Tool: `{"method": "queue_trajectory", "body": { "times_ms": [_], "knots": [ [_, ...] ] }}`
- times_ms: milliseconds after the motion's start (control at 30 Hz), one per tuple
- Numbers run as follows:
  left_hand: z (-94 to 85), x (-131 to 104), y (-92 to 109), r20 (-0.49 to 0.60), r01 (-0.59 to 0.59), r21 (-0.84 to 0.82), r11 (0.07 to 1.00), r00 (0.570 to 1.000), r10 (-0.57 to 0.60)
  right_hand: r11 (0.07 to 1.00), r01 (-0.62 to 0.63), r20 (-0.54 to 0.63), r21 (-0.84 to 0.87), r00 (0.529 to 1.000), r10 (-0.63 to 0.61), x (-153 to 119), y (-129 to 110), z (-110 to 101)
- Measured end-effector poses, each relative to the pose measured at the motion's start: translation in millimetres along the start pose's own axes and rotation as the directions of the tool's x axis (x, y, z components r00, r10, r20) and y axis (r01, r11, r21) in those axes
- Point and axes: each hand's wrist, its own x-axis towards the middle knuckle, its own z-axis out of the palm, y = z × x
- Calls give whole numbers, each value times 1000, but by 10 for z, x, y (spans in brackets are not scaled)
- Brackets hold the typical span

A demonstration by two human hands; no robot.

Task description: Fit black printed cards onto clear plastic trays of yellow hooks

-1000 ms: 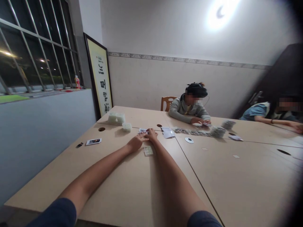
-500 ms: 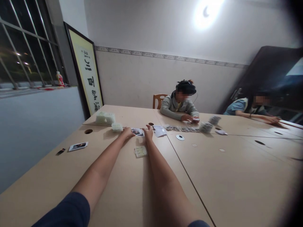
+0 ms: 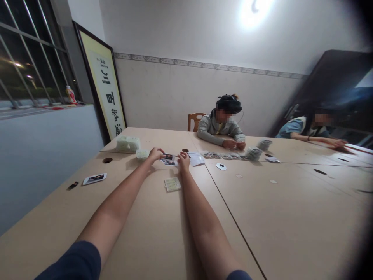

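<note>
Because the left hand (image 3: 155,154) pinches the printed card (image 3: 168,157) at its left edge, over loose cards (image 3: 170,163) on the table (image 3: 151,233), it could slip if the right hand (image 3: 183,160), its grip unclear, bumps the opposite end.

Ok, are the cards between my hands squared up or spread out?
Spread out: the cards show offset edges between the left hand and right hand.

Printed card (image 3: 168,156) between left grip (image 3: 155,154) and right grip (image 3: 183,160), pale case (image 3: 172,184) nearer, light table (image 3: 145,233) beneath
</note>
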Motion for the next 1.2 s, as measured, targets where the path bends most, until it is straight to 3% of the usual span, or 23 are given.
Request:
{"method": "queue_trajectory", "body": {
  "times_ms": [133, 333, 500, 833, 1000, 1200],
  "knots": [
    [-144, -113, 329, 35, -75, -147, 986, 996, 81, 942, -62, 70, 330, 997, 42, -7, -183, -225],
    [-423, -402, 666, -55, -216, -334, 918, 976, 210, 800, -45, 192, 598, 977, -88, 63, -680, -803],
    [-595, -656, 721, -117, -279, -400, 873, 960, 253, 775, -2, 279, 632, 933, -225, -3, -975, -1089],
    [-728, -881, 745, -186, -304, -411, 859, 951, 248, 808, 28, 352, 589, 891, -287, -73, -1100, -1254],
    [-872, -1038, 807, -279, -369, -416, 831, 922, 270, 901, 47, 373, 432, 900, -226, -8, -956, -1124],
    [-1168, -1182, 771, -403, -448, -409, 795, 870, 283, 1000, 8, 410, 21, 912, -16, 54, -541, -476]
  ]
}}
